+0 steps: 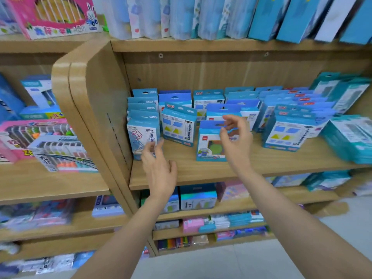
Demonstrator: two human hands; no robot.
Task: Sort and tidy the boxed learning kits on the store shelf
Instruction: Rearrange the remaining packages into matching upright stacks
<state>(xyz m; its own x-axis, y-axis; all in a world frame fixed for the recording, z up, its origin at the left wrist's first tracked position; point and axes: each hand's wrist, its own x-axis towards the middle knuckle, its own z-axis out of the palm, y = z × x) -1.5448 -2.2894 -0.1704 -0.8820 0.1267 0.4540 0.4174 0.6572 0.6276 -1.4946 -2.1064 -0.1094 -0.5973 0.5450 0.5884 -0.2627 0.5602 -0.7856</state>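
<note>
While the wooden side panel (90, 109) walls in the middle shelf board (201, 168) on the left, a stack of teal boxes (350, 137) crowds its right end, and tall blue packs (281, 17) stand on the board above. A pink toy box (54, 15) sits on the neighbouring unit's top shelf, and more boxes (198, 196) fill the shelves below.

Blue learning kits stand in files, front to back, along the middle board. The left file (143, 109), tight against the side panel, shows at least four kits. Just to its right a tilted kit (178, 125) leans out of line, standing between the two hands. Further right a single kit (209, 146) stands forward of the rest, near the board's edge. Two kits show a yellow-triangle front: the tilted one and the right front kit (285, 133).

Both hands are bare and hold nothing. The left hand (159, 170) is relaxed with fingers spread, its fingertips at the lower right corner of the left file's front kit (141, 137); motion blur hides whether they touch. The right hand (235, 135) hovers before the single kit's upper right corner, fingers loosely curled, thumb and forefinger apart.
</note>
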